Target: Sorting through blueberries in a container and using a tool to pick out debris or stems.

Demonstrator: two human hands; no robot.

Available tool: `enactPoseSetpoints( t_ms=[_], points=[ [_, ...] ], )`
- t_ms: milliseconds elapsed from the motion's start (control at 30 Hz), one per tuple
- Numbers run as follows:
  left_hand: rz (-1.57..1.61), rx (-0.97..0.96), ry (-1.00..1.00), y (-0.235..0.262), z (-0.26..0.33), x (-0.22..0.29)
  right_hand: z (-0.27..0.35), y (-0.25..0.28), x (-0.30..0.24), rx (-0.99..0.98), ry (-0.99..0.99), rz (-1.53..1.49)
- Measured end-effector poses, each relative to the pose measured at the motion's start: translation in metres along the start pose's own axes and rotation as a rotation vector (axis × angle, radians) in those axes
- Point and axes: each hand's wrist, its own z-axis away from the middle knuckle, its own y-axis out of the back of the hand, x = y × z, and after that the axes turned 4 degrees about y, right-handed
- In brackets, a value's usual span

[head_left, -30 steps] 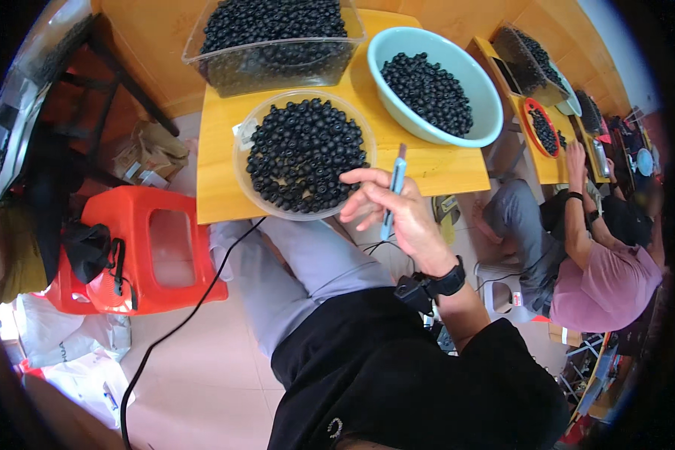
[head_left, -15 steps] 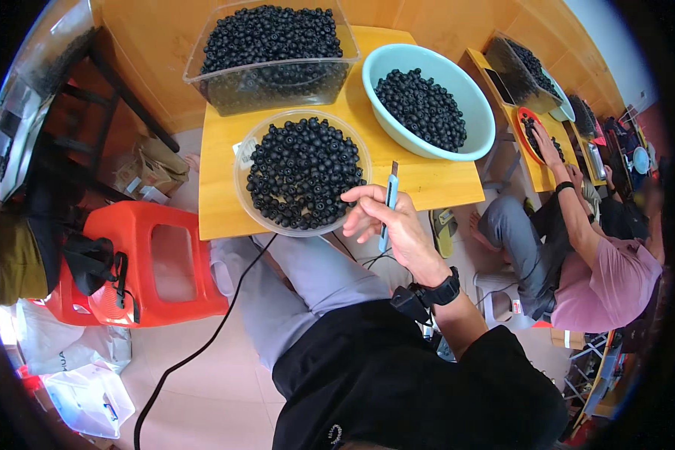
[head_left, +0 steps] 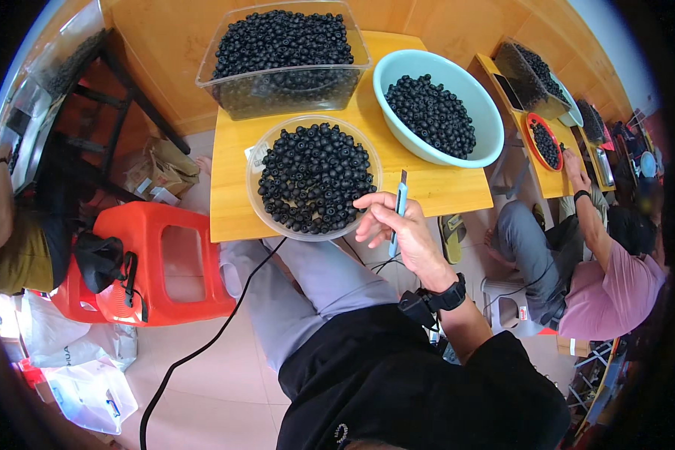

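The right hand (head_left: pixel 397 229) hangs just off the near edge of the small yellow table (head_left: pixel 435 191), its fingers curled around a slim blue-grey knife (head_left: pixel 398 212) that stands nearly upright, blade end up, so the tip points away from the body and clear of the lap. The thumb and first fingers pinch the handle while the other fingers bend loosely toward the round clear bowl (head_left: pixel 256 196), which sits at the table's front edge, within easy reach, heaped with small dark round fruits (head_left: pixel 315 176). The left hand is out of sight, so its state cannot be told. Behind the bowl stand a clear rectangular tub (head_left: pixel 277 90) and a pale blue basin (head_left: pixel 457 154), both holding the same dark fruits, kept apart as separate lots. A red plastic stool (head_left: pixel 165 262) stands beside the person's left knee, and another person (head_left: pixel 600 262) sits at a neighbouring table on the right.
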Motion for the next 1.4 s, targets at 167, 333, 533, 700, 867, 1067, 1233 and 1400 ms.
enactPoseSetpoints(
  t_ms=[167,333,533,700,867,1067,1233,1400],
  points=[
    [0.043,-0.019,-0.027,0.000,-0.005,0.002,0.002,0.001,0.001,-0.003,0.009,0.004],
    [0.088,-0.047,-0.060,0.001,-0.013,0.002,0.002,0.001,0.001,-0.003,0.010,0.007],
    [0.129,-0.057,-0.081,-0.002,-0.019,0.006,-0.001,0.001,0.005,0.001,0.009,0.010],
    [0.153,-0.046,-0.070,-0.010,-0.023,0.017,0.003,0.004,0.003,0.014,0.000,0.001],
    [0.189,-0.068,-0.087,-0.010,-0.031,0.020,0.001,0.003,0.007,0.028,0.008,0.006],
    [0.225,-0.092,-0.114,-0.012,-0.044,0.027,0.002,0.003,0.007,0.028,0.012,0.006],
    [0.261,-0.110,-0.138,-0.016,-0.050,0.026,0.001,0.002,0.009,0.030,0.008,0.014],
    [0.296,-0.133,-0.166,-0.019,-0.058,0.023,0.001,0.003,0.008,0.031,0.022,0.012]
  ],
)
